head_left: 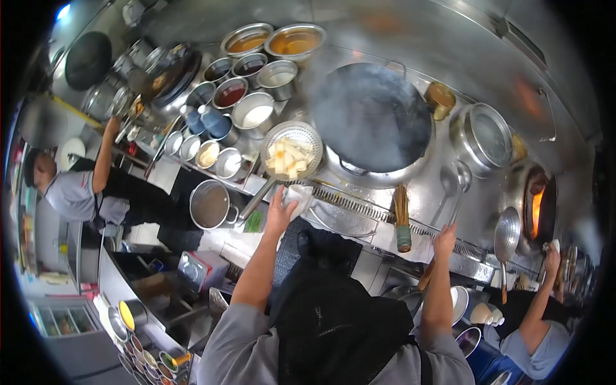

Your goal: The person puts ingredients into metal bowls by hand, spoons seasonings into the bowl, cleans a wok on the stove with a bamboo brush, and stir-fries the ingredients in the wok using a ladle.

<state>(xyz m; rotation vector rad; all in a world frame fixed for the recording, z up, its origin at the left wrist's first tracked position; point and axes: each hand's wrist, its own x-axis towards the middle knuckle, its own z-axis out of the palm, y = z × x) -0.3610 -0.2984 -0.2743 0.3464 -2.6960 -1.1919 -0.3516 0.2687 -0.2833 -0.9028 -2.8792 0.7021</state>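
Note:
My left hand (280, 213) is open with its fingers stretched, beside a white cloth (299, 198); whether it touches the cloth I cannot tell. Just beyond it, a perforated strainer (314, 168) holds pale cut pieces (292, 157), and its handle (255, 204) points toward me. My right hand (444, 242) is closed around the shaft of a ladle (458, 192); the bowl is over the steel counter and the wooden end hangs below the hand. A large dark wok (375, 115) steams ahead, between and beyond both hands. A bamboo brush (402, 221) lies left of the ladle.
Steel pots of sauces and seasonings (231, 93) stand at the left. A pot of brownish liquid (209, 205) is near the left edge. Co-workers stand on the left (77, 192) and right (539, 333). Flame (538, 208) shows by the right wok; a perforated ladle (507, 234) is near it.

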